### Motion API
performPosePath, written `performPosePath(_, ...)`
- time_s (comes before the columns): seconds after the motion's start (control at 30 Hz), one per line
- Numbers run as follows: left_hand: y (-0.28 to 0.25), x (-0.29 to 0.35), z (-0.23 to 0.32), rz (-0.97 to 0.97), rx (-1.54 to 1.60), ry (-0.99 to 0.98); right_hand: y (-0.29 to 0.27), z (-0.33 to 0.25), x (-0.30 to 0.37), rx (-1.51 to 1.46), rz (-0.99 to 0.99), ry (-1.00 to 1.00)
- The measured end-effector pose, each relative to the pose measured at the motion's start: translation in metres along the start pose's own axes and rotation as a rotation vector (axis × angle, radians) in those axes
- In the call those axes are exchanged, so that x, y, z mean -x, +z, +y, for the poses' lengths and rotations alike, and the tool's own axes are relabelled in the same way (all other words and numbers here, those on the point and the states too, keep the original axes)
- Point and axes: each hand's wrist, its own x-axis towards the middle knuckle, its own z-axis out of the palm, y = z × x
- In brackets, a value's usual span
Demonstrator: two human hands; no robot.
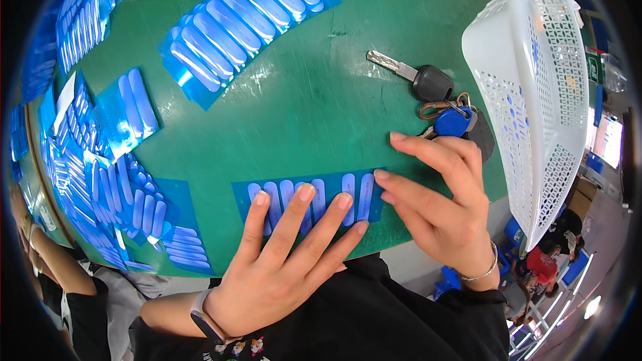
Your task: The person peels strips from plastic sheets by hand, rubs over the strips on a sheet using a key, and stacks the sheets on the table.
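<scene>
A blue film sheet (340, 184) with a row of long rounded strips lies on the green table near its front edge. My left hand (277, 267) rests flat across its lower side, fingers spread over several strips. At the sheet's right end, my right hand (441, 207) has thumb and forefinger drawn close together by the last strip (365, 197). Whatever is between those fingertips is too small to make out. The other fingers of this hand stay bent above the table, just below a bunch of keys (431, 83) with a blue round fob (453, 122).
Another blue strip sheet (231, 23) lies farther back. Piles of blue sheets (100, 167) cover the table's left side. A white perforated basket (528, 93) stands on the right. Beyond the left edge, another person's arm (60, 261) shows.
</scene>
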Motion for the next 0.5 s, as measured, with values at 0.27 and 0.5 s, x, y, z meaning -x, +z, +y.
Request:
performPosePath(0.27,0.003,0.002,0.002,0.000,-0.057,-0.012,0.004,-0.016,-0.008,-0.135,0.108,0.107)
performPosePath(0.5,0.007,0.003,0.000,0.012,-0.060,0.010,0.012,-0.029,0.001,-0.080,0.179,0.271)
